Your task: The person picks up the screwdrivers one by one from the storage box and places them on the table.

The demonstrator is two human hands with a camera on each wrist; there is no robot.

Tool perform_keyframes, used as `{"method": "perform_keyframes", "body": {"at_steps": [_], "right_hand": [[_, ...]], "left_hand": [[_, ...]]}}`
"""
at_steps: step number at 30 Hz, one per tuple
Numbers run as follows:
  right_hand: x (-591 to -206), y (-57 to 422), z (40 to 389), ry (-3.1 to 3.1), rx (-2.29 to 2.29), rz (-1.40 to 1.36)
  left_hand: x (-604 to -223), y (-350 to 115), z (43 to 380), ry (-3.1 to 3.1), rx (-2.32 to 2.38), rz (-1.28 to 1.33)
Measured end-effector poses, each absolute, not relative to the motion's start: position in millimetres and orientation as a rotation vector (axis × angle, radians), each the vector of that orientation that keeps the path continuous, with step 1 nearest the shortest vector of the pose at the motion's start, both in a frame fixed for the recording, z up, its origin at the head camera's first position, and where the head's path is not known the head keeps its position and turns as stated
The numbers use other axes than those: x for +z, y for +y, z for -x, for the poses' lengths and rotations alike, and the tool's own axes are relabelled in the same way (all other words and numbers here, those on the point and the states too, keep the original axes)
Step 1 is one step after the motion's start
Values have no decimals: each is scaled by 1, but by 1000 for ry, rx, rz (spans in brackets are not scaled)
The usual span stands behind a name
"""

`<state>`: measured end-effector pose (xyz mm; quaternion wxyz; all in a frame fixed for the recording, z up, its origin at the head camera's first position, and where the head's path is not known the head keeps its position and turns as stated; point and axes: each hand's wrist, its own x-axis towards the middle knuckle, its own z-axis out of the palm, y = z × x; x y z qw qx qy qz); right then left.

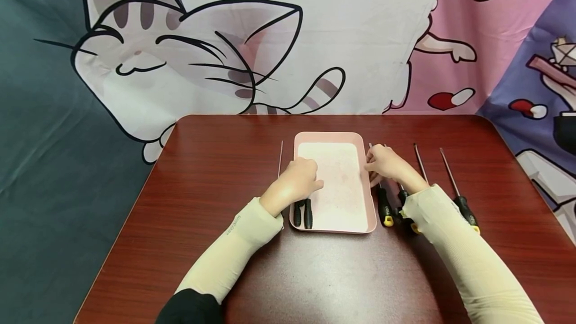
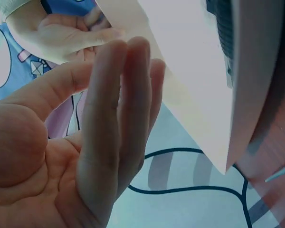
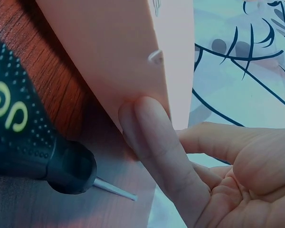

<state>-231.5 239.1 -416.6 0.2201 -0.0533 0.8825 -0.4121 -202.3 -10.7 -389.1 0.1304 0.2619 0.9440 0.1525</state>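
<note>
A shallow pink tray (image 1: 369, 204) with a pale inner floor lies on the table. My left hand (image 1: 297, 179) hovers over its left side, fingers straight and holding nothing in the left wrist view. Two black handles, like those of pliers (image 1: 308, 214), lie in the tray's front left corner, their upper part under that hand. At the right side, my right hand (image 1: 384, 164) pinches the tray's edge, fingertips (image 3: 152, 111) against the outer wall and thumb over the rim. Beside it lies a black-and-yellow screwdriver (image 1: 384, 209), seen close in the right wrist view.
More screwdrivers lie to the right, one under the right forearm and another (image 1: 465, 209) farther out. A thin metal shaft (image 1: 281, 156) lies left of the tray, its lower end hidden by the left arm. Behind the brown table (image 1: 225, 139) hangs a cartoon cloth (image 1: 360, 24).
</note>
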Motion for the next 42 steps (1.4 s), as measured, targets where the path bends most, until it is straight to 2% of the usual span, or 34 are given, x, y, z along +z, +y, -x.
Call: {"method": "perform_keyframes", "body": {"at_steps": [25, 42], "right_hand": [[-418, 239, 231, 2416, -1174, 152], [-419, 240, 232, 2412, -1196, 149]], "left_hand": [[-407, 11, 198, 2839, 78, -522], [-415, 12, 203, 2794, 75, -522]]}}
